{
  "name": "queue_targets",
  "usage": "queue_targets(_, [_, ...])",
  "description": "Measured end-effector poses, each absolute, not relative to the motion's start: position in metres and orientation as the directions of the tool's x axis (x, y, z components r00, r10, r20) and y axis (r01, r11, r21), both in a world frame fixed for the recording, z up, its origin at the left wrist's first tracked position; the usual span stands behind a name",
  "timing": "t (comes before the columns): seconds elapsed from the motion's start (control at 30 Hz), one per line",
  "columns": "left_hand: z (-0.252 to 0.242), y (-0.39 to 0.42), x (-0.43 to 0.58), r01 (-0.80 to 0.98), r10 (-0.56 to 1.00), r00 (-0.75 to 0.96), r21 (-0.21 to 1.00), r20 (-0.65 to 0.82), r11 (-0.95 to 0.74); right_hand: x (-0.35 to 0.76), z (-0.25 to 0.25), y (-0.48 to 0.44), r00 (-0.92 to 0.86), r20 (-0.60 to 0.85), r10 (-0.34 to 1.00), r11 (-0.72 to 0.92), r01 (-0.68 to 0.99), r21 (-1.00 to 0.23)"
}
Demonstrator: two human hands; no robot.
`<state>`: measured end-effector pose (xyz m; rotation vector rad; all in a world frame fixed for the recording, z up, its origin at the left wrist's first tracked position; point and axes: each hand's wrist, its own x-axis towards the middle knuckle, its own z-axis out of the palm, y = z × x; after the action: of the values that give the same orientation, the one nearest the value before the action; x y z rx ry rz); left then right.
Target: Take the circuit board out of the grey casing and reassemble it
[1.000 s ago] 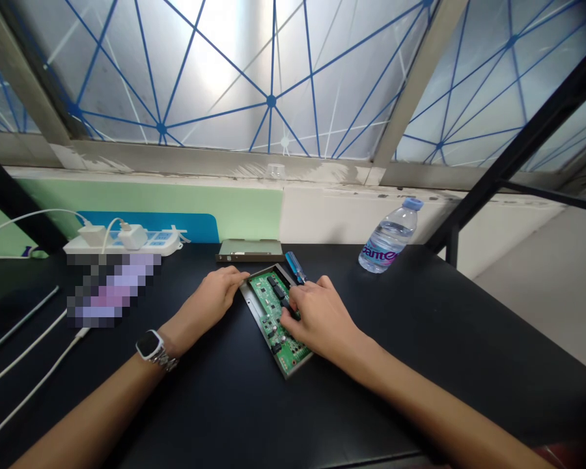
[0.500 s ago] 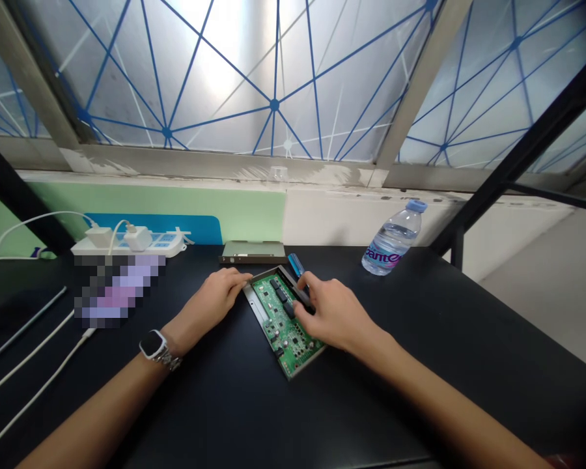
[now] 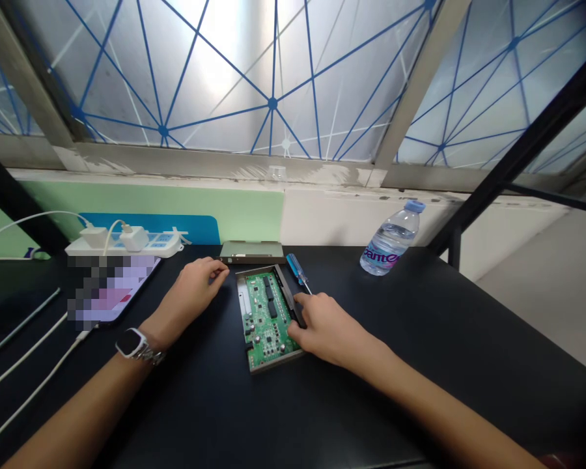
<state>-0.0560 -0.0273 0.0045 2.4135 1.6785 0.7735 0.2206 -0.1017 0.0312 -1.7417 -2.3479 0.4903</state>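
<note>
Circuit board [image 3: 258,326], green, lies face up in a shallow metal tray [image 3: 279,359], mid-tabletop [image 3: 200,417], slightly skewed, far edge leaning right. Tray's near and left edges exposed; near part of the right edge sits behind the right hand [image 3: 329,329]. Right fingers: thumb on board side, forefinger at the dark right wall, pinching the tray's edge; other fingers curled, mostly hidden.

Left hand [image 3: 198,283] off the tray, over tabletop, visible gap to tray's left edge. Left thumb and forefinger a little apart, nothing between them; tips just beside the left end of a metal panel [image 3: 251,251], contact can't tell. Watch [image 3: 131,342] on left wrist.

Panel lies at far edge of tabletop, by the wall, just beyond tray's far edge. Screwdriver [image 3: 295,267], blue handle, just right of tray's far right corner, shaft pointing near toward right hand; tip hidden, so is any contact.

Room: broad tabletop stretch between tray's near edge and the person, another right of the right forearm. Far right limited by bottle [image 3: 388,244], well apart from tray. Far left limited by power strip [image 3: 168,244] and phone [image 3: 122,299], partly pixelated, cable plugged in at its near end.
</note>
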Motion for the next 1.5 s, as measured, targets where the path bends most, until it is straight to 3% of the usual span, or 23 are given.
queue_targets(0.6, [0.029,-0.038,-0.101,0.878,0.954,0.287,0.376,0.084,-0.297,0.211,0.029,-0.109,-0.269,-0.023,0.963,0.248,0.914,-0.322])
queue_targets(0.87, [0.019,-0.033,-0.099,0.893,0.95,0.28,0.327,0.136,-0.31,0.206,0.028,-0.113,-0.262,0.02,0.965,0.254,0.91,-0.328])
queue_targets(1.27, [0.019,-0.031,-0.097,0.901,0.948,0.309,0.294,0.078,-0.318,0.201,0.03,-0.113,-0.243,0.036,0.969,0.242,0.925,-0.292])
queue_targets(1.5, [0.019,-0.04,-0.077,0.804,0.878,0.402,0.36,0.26,-0.474,0.198,0.025,-0.094,-0.234,0.092,0.968,0.25,0.937,-0.245])
